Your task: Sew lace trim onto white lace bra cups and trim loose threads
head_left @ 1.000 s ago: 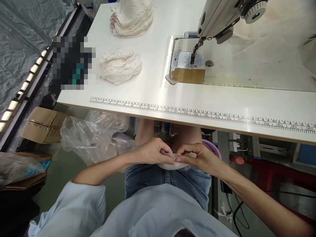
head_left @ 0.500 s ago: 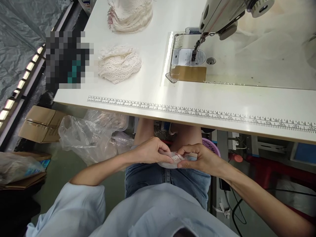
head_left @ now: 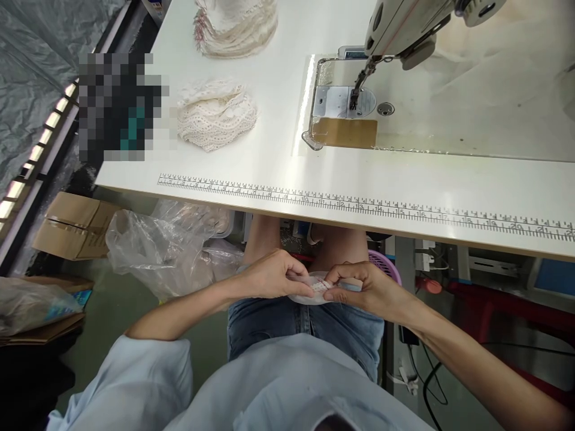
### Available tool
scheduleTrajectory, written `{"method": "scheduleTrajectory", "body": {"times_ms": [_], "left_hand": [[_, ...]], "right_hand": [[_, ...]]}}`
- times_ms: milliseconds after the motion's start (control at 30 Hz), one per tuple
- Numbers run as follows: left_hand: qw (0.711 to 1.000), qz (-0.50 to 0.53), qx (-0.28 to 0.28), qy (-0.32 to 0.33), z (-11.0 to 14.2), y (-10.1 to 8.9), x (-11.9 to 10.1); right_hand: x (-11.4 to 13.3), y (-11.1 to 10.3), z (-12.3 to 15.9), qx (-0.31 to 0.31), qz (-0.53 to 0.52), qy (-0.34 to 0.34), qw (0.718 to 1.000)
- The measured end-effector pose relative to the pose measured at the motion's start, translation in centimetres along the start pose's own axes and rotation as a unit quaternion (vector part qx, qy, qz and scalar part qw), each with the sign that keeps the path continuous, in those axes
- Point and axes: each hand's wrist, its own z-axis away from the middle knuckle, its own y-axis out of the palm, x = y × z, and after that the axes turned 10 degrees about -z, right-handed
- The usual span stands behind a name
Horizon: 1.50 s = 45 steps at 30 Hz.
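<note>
While the person sits below the front edge of the white table point(head_left: 269, 161), both hands meet over the lap, just above the blue jeans point(head_left: 309, 326), and work a small thin pale piece of fabric point(head_left: 314, 291) between them. The left hand point(head_left: 274, 276) is curled nearly closed, thumb and forefinger pinching the piece's left side; the right hand point(head_left: 366, 286) is likewise almost shut, its fingertips point(head_left: 330, 293) nipping the right side, so the two pinches nearly touch at a small patterned spot in the middle. What that spot is cannot be told from this view. The piece sags in a shallow arc under the fingers and looks limp and slippery, so a good hold probably calls for light, even tension between the two pinches, with the edges kept level and not allowed to twist or curl. Keeping the wrists low over the lap likely steadies such fine work, and any shift of grip is best made one hand at a time so the piece does not drop. On the table, well apart from the hands, lie a heap of cream lace point(head_left: 217, 115), a stack of pale fabric pieces point(head_left: 238, 27) farther back, a printed ruler strip point(head_left: 359, 208) along the front edge, and the sewing machine point(head_left: 404, 30), its needle point(head_left: 354, 99) over the metal plate. A crumpled clear plastic bag point(head_left: 166, 248) sits on the floor to the left.
</note>
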Motion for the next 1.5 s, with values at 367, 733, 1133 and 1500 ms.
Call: {"method": "scheduleTrajectory", "body": {"times_ms": [367, 733, 1133, 1500], "left_hand": [[0.999, -0.009, -0.040, 0.008, 0.5, 0.4, -0.9], [0.999, -0.013, -0.033, 0.005, 0.7, 0.6, -0.9], [0.994, 0.066, 0.078, -0.030, 1.1, -0.8, -0.5], [0.995, 0.061, 0.081, -0.024, 1.3, -0.8, 0.5]], "right_hand": [[0.5, 0.7, 0.3, -0.013, 0.052, -0.034, 0.998], [0.6, 1.1, 0.0, -0.019, 0.022, -0.042, 0.999], [-0.3, -0.2, -0.1, 0.043, -0.114, 0.043, 0.992], [-0.8, -0.7, 0.0, 0.040, -0.143, 0.063, 0.987]]}}
